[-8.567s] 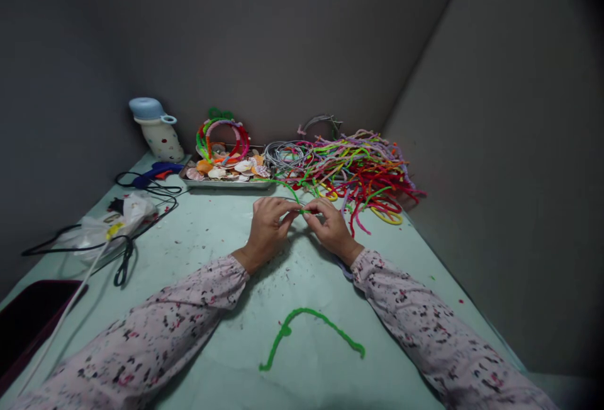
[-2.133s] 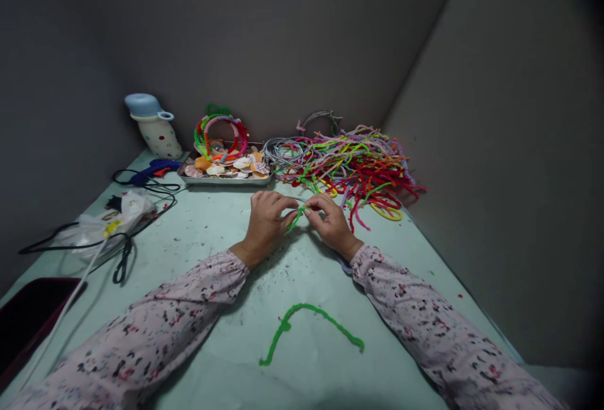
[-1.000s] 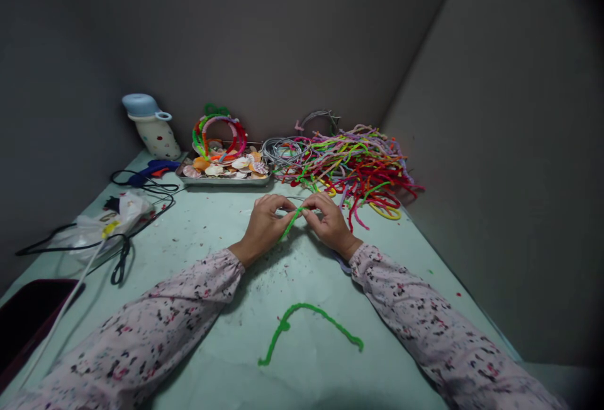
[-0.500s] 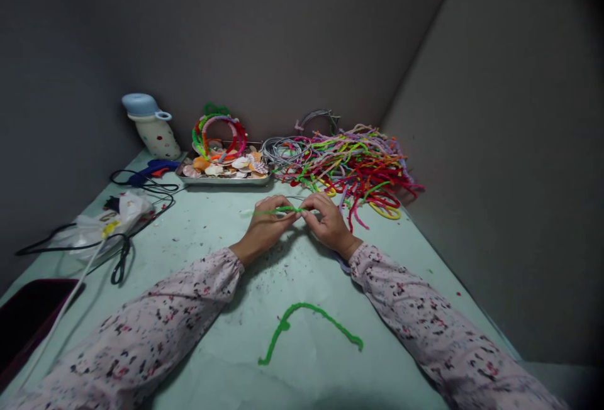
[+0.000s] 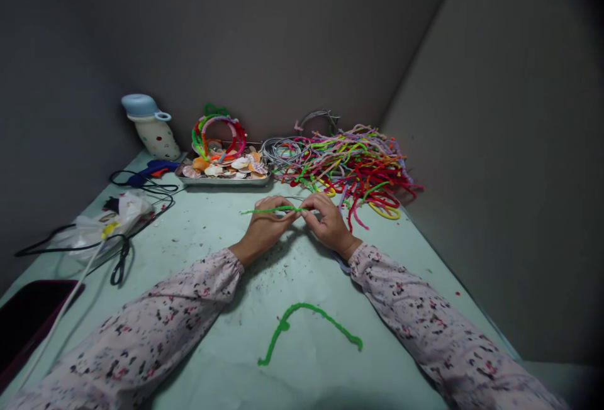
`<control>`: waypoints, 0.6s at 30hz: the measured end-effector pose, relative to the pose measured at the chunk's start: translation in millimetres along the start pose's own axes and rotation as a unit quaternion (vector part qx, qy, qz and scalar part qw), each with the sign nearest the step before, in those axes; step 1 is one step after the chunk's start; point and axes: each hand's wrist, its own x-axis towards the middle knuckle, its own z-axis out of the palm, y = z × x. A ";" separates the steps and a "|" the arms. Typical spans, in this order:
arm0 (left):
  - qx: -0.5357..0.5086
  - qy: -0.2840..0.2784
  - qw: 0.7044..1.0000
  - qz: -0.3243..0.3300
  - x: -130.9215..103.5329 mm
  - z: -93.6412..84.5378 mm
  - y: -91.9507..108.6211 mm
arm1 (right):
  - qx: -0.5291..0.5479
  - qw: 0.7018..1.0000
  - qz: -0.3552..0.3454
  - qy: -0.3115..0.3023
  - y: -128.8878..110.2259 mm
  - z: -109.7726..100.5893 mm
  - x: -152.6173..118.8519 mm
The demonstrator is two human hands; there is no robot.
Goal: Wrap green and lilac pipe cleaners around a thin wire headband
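Observation:
My left hand (image 5: 270, 224) and my right hand (image 5: 327, 222) meet near the middle of the table, fingertips almost touching. Both pinch a thin green pipe cleaner (image 5: 285, 209), whose loose end sticks out leftward over the back of my left hand. A thin grey wire loop (image 5: 295, 197) shows just behind the fingertips; how it joins the green piece is too small to tell. Nearer to me, a bent green pipe cleaner (image 5: 309, 305) with a small knob on its left part lies on the table.
A tray (image 5: 226, 182) of shells with colourful hoops stands at the back, beside coiled grey wire (image 5: 285, 152) and heaped pipe cleaners (image 5: 358, 158). At left are a bottle (image 5: 153, 133), black cables, a plastic bag (image 5: 127, 209) and a dark bin (image 5: 35, 315).
The loose left end of the green pipe cleaner, blurred before, now shows sharply and reaches slightly lower over my left hand. Both hands have stayed in place.

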 end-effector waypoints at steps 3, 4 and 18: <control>-0.044 -0.008 0.999 -0.028 0.4 -0.1 -0.4 | 0.002 1.000 -0.009 0.000 -0.3 0.5 -0.4; -0.058 -0.013 0.998 -0.038 0.6 -0.1 -0.8 | 0.003 1.000 -0.013 -0.001 -0.4 0.6 -0.6; -0.047 -0.012 0.997 -0.057 1.3 1.0 1.3 | 0.004 1.000 -0.014 0.003 0.1 0.7 -0.2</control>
